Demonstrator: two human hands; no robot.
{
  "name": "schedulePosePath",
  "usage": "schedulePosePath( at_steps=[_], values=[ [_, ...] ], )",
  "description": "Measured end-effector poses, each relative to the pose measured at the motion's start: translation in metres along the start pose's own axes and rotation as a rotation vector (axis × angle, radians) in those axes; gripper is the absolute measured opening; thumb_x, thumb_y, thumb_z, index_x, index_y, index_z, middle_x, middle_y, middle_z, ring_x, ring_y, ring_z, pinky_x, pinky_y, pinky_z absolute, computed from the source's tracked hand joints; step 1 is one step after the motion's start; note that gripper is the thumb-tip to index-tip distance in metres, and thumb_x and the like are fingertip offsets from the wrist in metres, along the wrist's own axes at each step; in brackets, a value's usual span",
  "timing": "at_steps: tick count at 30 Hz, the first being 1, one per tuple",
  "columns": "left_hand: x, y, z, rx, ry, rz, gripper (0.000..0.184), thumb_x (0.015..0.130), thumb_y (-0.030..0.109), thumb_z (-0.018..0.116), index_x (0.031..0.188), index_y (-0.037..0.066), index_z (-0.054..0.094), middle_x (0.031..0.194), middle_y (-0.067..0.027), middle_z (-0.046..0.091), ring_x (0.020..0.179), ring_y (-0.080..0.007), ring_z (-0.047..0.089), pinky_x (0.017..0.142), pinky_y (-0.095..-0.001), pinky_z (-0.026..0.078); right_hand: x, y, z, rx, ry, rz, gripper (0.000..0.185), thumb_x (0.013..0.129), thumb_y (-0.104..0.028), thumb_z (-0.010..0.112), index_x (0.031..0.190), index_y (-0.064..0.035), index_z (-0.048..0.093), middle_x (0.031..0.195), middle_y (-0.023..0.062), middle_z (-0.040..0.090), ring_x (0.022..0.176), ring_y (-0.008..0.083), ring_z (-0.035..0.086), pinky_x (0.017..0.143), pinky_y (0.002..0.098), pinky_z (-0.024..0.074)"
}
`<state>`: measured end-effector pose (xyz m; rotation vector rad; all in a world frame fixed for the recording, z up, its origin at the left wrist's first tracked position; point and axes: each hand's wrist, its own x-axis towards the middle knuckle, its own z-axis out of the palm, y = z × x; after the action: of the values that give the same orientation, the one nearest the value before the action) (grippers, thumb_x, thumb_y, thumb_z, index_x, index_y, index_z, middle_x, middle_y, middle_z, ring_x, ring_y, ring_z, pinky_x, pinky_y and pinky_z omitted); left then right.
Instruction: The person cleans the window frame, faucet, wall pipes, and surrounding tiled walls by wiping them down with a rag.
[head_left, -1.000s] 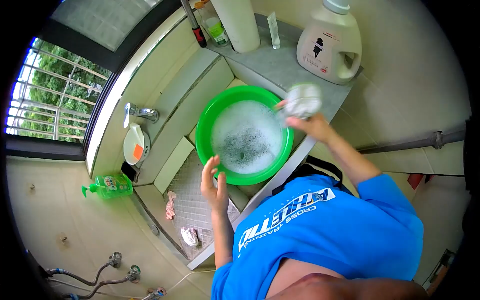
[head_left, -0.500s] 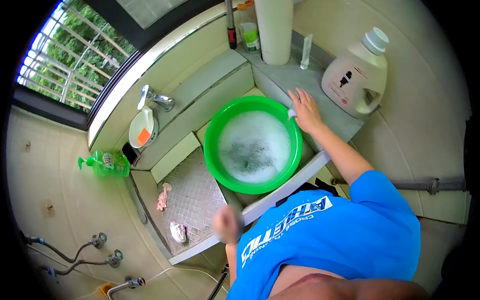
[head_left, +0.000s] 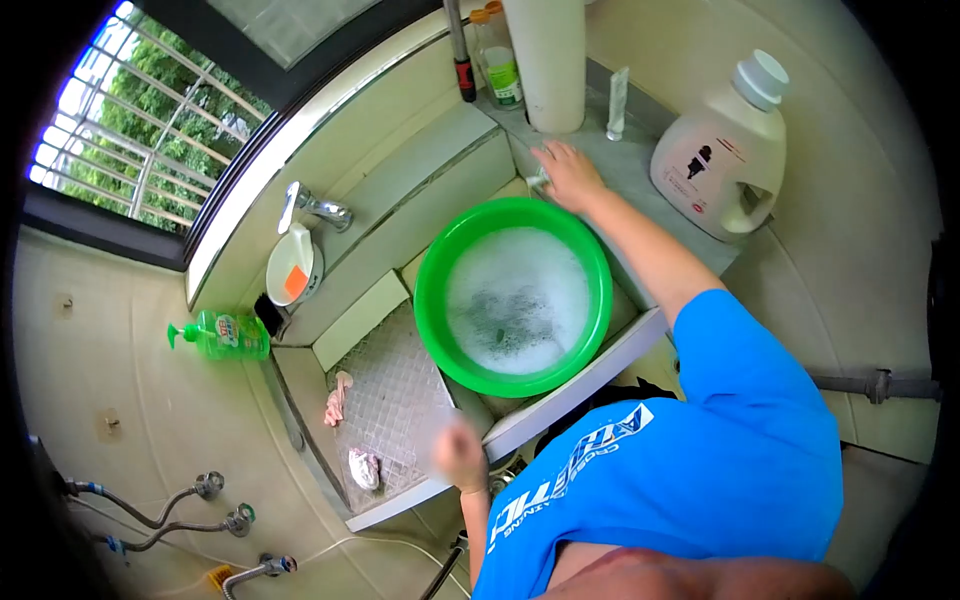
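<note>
A round green basin (head_left: 603, 305) stands in the sink, holding white suds over greyish water. My right hand (head_left: 570, 178) is beyond the basin's far right rim, over the grey ledge. A small whitish thing (head_left: 538, 179) shows at its thumb and fingers, too small to name. My left hand (head_left: 459, 457) is low at the sink's front edge, beside the ridged washboard (head_left: 390, 385). Its fingers look curled, but blur hides them and anything in them. On the washboard lie a crumpled pinkish cloth (head_left: 338, 398) and a small white-and-pink bundle (head_left: 364, 469).
A large detergent bottle (head_left: 715, 160) and a white tube (head_left: 617, 104) stand on the right ledge beside a white pipe (head_left: 548, 65). A faucet (head_left: 325, 210), white dipper (head_left: 295, 265) and green pump bottle (head_left: 228, 335) are at the left.
My right hand has moved up and left, from beside the basin's right rim to beyond its far side. The whitish thing has moved with it. My left hand has shifted slightly.
</note>
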<state>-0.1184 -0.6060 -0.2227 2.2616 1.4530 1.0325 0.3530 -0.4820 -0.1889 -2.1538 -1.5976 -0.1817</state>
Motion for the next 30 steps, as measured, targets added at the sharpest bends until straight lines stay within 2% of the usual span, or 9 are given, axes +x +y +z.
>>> schedulePosePath(
  at_steps=[11,13,15,20,21,24,26,28,30],
  values=[
    [0.031,0.027,0.020,-0.249,-0.187,-0.089,0.008,0.086,0.007,0.061,0.083,-0.001,0.063,0.067,-0.0056,0.062,0.061,-0.0097,0.056,0.056,-0.0220,0.044,-0.232,0.001,-0.129,0.117,-0.106,-0.040,0.053,0.069,-0.006,0.064,0.121,-0.0070,0.053,0.136,0.0151,0.040,0.127,0.0343,0.037,0.104,0.0447,0.0311],
    [0.064,0.088,0.022,-0.338,-0.294,-0.109,0.008,0.085,0.006,0.061,0.084,-0.001,0.063,0.071,-0.0069,0.063,0.063,-0.0113,0.058,0.060,-0.0231,0.045,-0.256,0.004,-0.145,0.516,0.056,0.264,0.045,0.073,-0.007,0.061,0.117,-0.0057,0.055,0.127,0.0151,0.049,0.120,0.0338,0.045,0.100,0.0421,0.0350],
    [0.086,0.110,0.059,-0.459,-0.332,0.111,0.007,0.084,0.005,0.062,0.084,-0.002,0.063,0.073,-0.0081,0.064,0.065,-0.0124,0.059,0.061,-0.0246,0.047,-0.276,0.018,-0.155,0.526,0.167,0.335,0.041,0.075,-0.008,0.059,0.116,-0.0050,0.055,0.123,0.0149,0.052,0.116,0.0335,0.048,0.099,0.0403,0.0364],
    [0.113,0.212,0.121,-0.630,-0.577,0.476,0.010,0.077,0.000,0.064,0.086,0.002,0.063,0.082,-0.0133,0.065,0.075,-0.0281,0.063,0.068,-0.0349,0.050,-0.277,0.042,-0.207,0.674,0.454,0.488,0.059,0.075,-0.010,0.060,0.131,-0.0047,0.041,0.124,0.0143,0.054,0.113,0.0268,0.051,0.097,0.0364,0.0380],
    [0.110,0.227,0.131,-0.659,-0.626,0.545,0.011,0.075,-0.001,0.064,0.086,0.001,0.063,0.082,-0.0139,0.064,0.074,-0.0297,0.062,0.067,-0.0360,0.050,-0.275,0.051,-0.213,0.656,0.423,0.468,0.069,0.073,-0.010,0.062,0.136,-0.0056,0.034,0.130,0.0139,0.049,0.113,0.0239,0.049,0.097,0.0367,0.0373],
    [0.099,0.253,0.149,-0.642,-0.747,0.716,0.010,0.076,0.000,0.062,0.086,0.002,0.062,0.082,-0.0147,0.063,0.076,-0.0315,0.061,0.065,-0.0364,0.049,-0.250,0.068,-0.218,0.666,0.489,0.342,0.070,0.072,-0.008,0.063,0.136,-0.0060,0.035,0.131,0.0141,0.047,0.111,0.0233,0.049,0.098,0.0363,0.0370],
    [0.088,0.248,0.150,-0.631,-0.747,0.723,0.010,0.076,0.000,0.062,0.086,0.003,0.062,0.081,-0.0146,0.062,0.076,-0.0312,0.061,0.065,-0.0360,0.049,-0.235,0.074,-0.214,0.726,0.496,0.379,0.070,0.069,-0.008,0.065,0.134,-0.0053,0.037,0.129,0.0158,0.047,0.113,0.0240,0.048,0.098,0.0357,0.0368],
    [0.080,0.230,0.145,-0.613,-0.753,0.730,0.011,0.076,0.001,0.062,0.087,0.003,0.063,0.081,-0.0145,0.062,0.076,-0.0310,0.061,0.064,-0.0356,0.049,-0.224,0.089,-0.205,0.452,0.561,0.423,0.068,0.068,-0.009,0.066,0.130,-0.0044,0.040,0.124,0.0161,0.049,0.114,0.0246,0.049,0.097,0.0354,0.0373],
    [0.069,0.201,0.134,-0.619,-0.687,0.514,0.010,0.077,0.000,0.062,0.086,0.004,0.063,0.080,-0.0140,0.063,0.074,-0.0296,0.062,0.063,-0.0347,0.049,-0.213,0.092,-0.196,0.534,0.582,0.471,0.065,0.066,-0.012,0.067,0.126,-0.0036,0.042,0.119,0.0152,0.052,0.113,0.0261,0.050,0.095,0.0359,0.0388]
  ],
)
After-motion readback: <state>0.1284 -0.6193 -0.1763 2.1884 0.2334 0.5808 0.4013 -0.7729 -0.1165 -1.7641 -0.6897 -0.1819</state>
